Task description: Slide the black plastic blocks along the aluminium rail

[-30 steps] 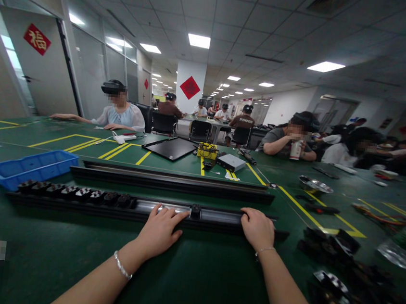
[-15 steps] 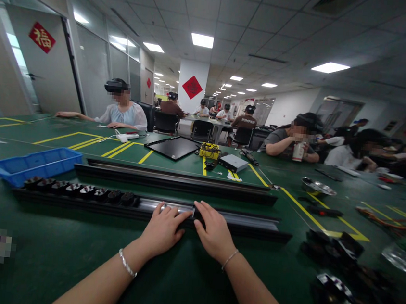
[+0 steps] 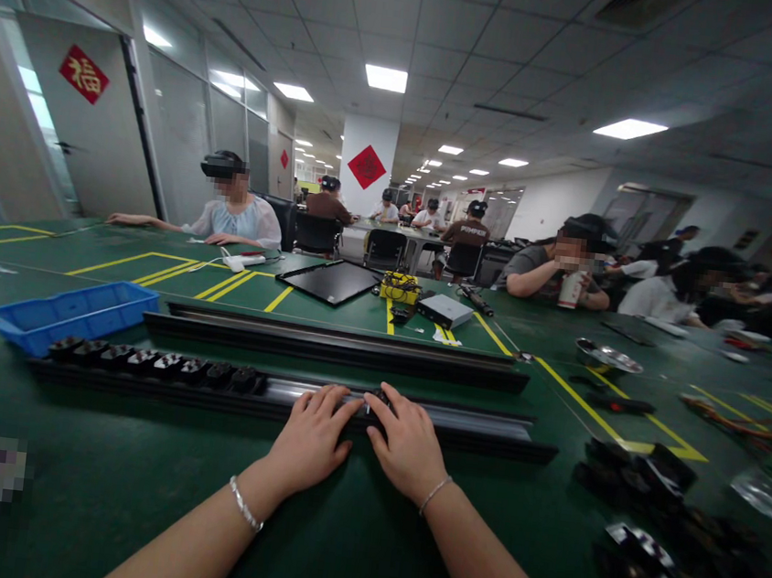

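Your left hand (image 3: 312, 436) and right hand (image 3: 410, 440) lie side by side close to the near edge of the worktop (image 3: 344, 560), almost touching. Both are flat, fingers out, on the near rail (image 3: 482, 421). The left hand holds nothing; a small part (image 3: 374, 399) sits in that rail right between your pointing fingers, and I cannot tell if the right hand pinches it. A row of parts (image 3: 158, 362) fills the same rail off to the left; a pile (image 3: 645, 509) of black parts lies near the right edge. Just behind is the far rail (image 3: 339, 344); a blue bin (image 3: 70, 311) sits by its left end. Farther back lie a tablet (image 3: 332, 281) and a grey box (image 3: 445, 309); a person (image 3: 235, 213) sits at the far edge.
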Tool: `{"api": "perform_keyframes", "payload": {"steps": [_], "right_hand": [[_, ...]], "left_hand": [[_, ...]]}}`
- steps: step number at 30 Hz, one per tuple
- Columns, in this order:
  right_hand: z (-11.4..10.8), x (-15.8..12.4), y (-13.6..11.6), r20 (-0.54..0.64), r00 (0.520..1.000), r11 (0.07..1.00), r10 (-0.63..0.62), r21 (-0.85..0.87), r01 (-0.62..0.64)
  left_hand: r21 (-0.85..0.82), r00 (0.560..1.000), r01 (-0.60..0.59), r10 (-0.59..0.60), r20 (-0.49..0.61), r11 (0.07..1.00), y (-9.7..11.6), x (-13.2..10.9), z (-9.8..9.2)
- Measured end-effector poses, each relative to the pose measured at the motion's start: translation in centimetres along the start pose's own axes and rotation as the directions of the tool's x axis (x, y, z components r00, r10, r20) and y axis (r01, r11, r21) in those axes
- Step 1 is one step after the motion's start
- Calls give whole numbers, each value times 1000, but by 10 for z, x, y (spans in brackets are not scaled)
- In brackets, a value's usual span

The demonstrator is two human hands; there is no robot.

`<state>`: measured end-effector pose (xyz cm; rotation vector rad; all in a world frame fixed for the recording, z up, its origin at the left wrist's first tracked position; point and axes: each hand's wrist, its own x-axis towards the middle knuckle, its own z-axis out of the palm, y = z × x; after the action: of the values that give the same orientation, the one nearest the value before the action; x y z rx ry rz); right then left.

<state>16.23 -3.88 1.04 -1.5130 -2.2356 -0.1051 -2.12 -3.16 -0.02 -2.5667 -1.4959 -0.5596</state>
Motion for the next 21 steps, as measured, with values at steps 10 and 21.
{"api": "perform_keyframes", "payload": {"steps": [10,21], "right_hand": [[-3,4,-1,-35,999,1000,8,23,-8],[-3,6,1,-14,1000,1000,-11,28,11]], "left_hand": [[59,1000,9,-8,-24,998,-3,0,8],[57,1000,10,-10,-10,998,-2,1,5]]}}
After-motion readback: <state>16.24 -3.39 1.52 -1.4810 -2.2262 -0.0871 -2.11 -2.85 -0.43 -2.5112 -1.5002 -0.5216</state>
